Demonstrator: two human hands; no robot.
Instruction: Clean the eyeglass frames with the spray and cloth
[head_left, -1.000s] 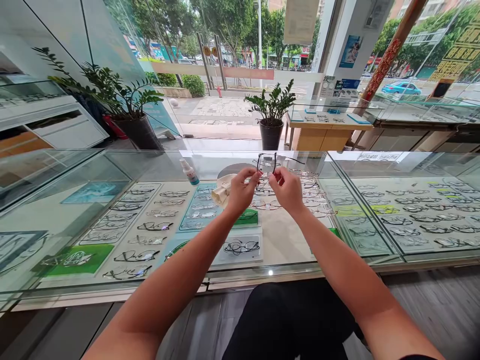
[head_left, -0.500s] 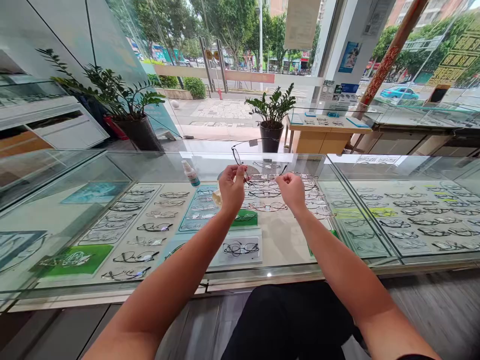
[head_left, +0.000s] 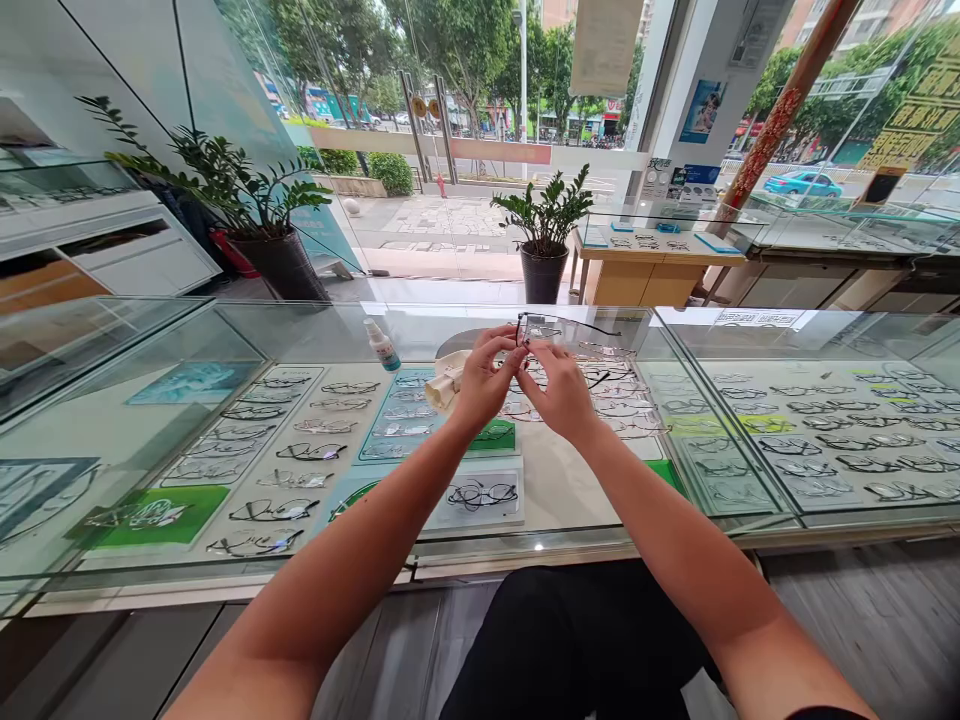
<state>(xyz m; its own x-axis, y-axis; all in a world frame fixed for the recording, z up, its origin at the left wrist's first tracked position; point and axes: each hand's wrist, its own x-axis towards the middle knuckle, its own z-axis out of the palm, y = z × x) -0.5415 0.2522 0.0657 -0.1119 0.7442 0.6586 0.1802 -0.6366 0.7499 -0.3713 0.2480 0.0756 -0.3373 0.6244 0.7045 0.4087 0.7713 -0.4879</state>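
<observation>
A pair of dark, thin-framed eyeglasses (head_left: 571, 319) is up above the glass counter, one temple reaching out to the right. My left hand (head_left: 486, 378) pinches the frame near its middle between thumb and fingers. Close against it, my right hand (head_left: 561, 392) also has its fingertips on the frame, where both hands meet. My fingers hide part of the lenses and the bridge. A cream cloth (head_left: 445, 382) lies on the counter just left of my left hand. Further left stands a white spray bottle (head_left: 383, 348) with a blue-green label.
The glass display counter (head_left: 480, 545) holds rows of eyeglasses under its top. A round grey disc (head_left: 459, 343) lies behind my hands. Beyond are a potted plant (head_left: 543, 270), a wooden display table (head_left: 637, 283) and large windows.
My right hand has moved left to meet my left hand at the frame. The eyeglasses have turned, and a temple now points right. My left hand has shifted slightly right.
</observation>
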